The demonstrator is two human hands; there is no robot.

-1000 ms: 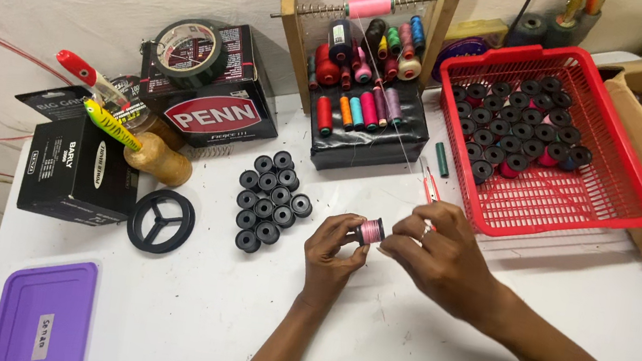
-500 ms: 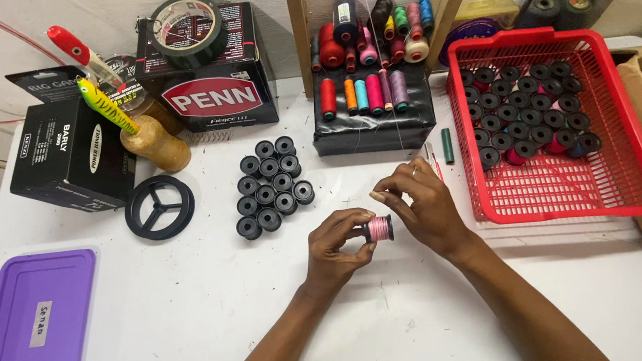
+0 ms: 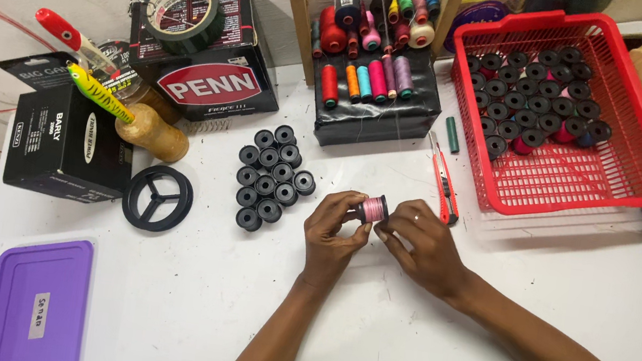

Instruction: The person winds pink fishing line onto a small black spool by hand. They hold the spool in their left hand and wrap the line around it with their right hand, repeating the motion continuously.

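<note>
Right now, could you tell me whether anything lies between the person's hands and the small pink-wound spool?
Nothing visible does. The left hand pinches the small black spool wound with pink thread directly, and the right hand touches its other side, above the white table.

Single head view, looking steeply down, close above white table (image 3: 183, 302), wall beyond.

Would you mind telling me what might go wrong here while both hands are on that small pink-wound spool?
1. The pink spool is pinched only at fingertips by the left hand and right hand; it may slip and unwind.
2. The red utility knife lies close beside the right hand; a sideways move might brush it.
3. The cluster of black spools stands loose near the left hand and could be knocked over.
</note>
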